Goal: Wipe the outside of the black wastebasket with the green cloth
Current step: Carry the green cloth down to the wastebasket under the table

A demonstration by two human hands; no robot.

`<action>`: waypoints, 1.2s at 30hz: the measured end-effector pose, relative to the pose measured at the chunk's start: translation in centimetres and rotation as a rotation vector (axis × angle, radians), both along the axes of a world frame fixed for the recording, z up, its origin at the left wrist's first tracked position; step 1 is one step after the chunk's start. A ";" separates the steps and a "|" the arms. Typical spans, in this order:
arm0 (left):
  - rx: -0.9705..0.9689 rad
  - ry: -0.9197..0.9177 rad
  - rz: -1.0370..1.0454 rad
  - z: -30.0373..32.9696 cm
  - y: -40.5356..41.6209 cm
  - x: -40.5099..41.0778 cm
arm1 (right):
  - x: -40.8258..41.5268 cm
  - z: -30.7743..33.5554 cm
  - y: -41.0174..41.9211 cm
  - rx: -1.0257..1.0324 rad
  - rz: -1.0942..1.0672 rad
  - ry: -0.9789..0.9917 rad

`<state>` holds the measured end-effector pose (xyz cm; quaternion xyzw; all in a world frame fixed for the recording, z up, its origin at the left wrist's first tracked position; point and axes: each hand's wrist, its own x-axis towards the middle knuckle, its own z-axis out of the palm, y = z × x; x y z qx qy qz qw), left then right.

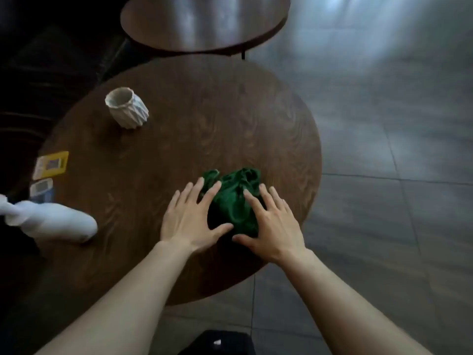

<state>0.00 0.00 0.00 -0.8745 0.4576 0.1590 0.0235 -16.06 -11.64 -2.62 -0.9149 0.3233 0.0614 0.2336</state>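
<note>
A crumpled green cloth lies on the round dark wooden table, near its right front edge. My left hand rests flat beside the cloth's left side, fingers spread and touching its edge. My right hand lies over the cloth's right side, fingers spread, thumb at its near edge. Neither hand has closed on it. A black object shows at the bottom edge on the floor; whether it is the wastebasket I cannot tell.
A white faceted cup stands at the table's far left. A yellow card, a blue-grey card and a white bottle-like object lie at the left edge. A second round table stands behind. Grey tiled floor spreads right.
</note>
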 end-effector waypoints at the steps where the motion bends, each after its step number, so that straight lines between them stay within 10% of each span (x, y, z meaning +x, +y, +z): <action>1: 0.008 -0.002 -0.038 -0.6 -0.4 0.3 | 0.4 -0.6 -0.1 0.010 0.025 -0.014; 24: -0.008 -0.047 -0.110 0.1 0.0 -1.6 | 0.6 1.1 2.1 -0.021 0.004 -0.114; 36: -0.194 -0.140 -0.117 19.7 0.0 -3.9 | -3.0 20.4 0.5 -0.258 0.035 -0.165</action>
